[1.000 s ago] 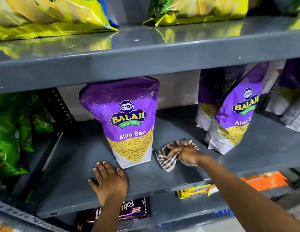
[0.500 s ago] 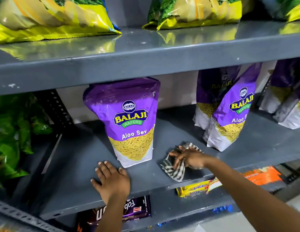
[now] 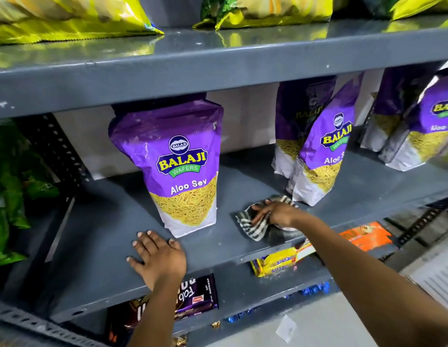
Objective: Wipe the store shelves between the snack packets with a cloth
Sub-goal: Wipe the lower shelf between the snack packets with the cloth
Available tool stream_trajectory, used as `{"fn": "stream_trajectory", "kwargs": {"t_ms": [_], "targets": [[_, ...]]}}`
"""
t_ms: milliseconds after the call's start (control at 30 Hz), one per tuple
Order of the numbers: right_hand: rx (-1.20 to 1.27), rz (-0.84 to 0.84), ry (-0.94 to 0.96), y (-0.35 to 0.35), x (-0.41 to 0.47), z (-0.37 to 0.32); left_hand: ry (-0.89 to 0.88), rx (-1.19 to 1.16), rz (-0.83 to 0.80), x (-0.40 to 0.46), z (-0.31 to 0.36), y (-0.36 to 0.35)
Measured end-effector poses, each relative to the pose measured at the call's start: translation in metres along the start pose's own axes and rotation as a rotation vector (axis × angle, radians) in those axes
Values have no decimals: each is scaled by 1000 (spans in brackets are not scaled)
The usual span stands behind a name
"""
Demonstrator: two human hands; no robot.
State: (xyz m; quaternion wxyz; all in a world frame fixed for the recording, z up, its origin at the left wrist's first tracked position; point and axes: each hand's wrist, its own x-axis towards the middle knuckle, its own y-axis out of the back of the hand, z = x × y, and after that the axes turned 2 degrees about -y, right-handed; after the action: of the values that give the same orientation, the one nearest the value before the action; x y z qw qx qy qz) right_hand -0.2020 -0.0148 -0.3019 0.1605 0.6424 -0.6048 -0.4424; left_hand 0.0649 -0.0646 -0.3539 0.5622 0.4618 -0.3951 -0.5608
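A grey metal shelf [image 3: 97, 236] holds a purple Aloo Sev packet [image 3: 177, 169] standing upright in the middle. Two more purple packets [image 3: 320, 151] lean together to its right. Between them lies a black-and-white striped cloth [image 3: 250, 225], pressed flat on the shelf under my right hand [image 3: 275, 214]. My left hand [image 3: 159, 259] rests palm down on the shelf's front edge, just in front of the middle packet, fingers spread and holding nothing.
Yellow packets [image 3: 67, 18] lie on the shelf above. Green packets [image 3: 10, 186] fill the left bay. Further purple packets [image 3: 423, 128] stand at the far right. The lower shelf holds a dark biscuit pack [image 3: 195, 294], yellow packs [image 3: 275, 264] and an orange pack [image 3: 365, 235].
My right hand slid the cloth toward the front edge, then back in toward the right packets. My left hand stayed flat on the shelf.
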Motion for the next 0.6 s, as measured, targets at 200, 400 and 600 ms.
{"fn": "stream_trajectory", "kwargs": {"t_ms": [200, 400, 600], "targets": [[-308, 294, 12, -7, -44, -54, -51, -29, -4, -6, 1, -1], [-259, 252, 64, -98, -43, -70, -89, -132, 144, -9, -1, -7], [-203, 368, 23, -87, -36, -31, -368, -251, 347, -50, 25, -22]]}}
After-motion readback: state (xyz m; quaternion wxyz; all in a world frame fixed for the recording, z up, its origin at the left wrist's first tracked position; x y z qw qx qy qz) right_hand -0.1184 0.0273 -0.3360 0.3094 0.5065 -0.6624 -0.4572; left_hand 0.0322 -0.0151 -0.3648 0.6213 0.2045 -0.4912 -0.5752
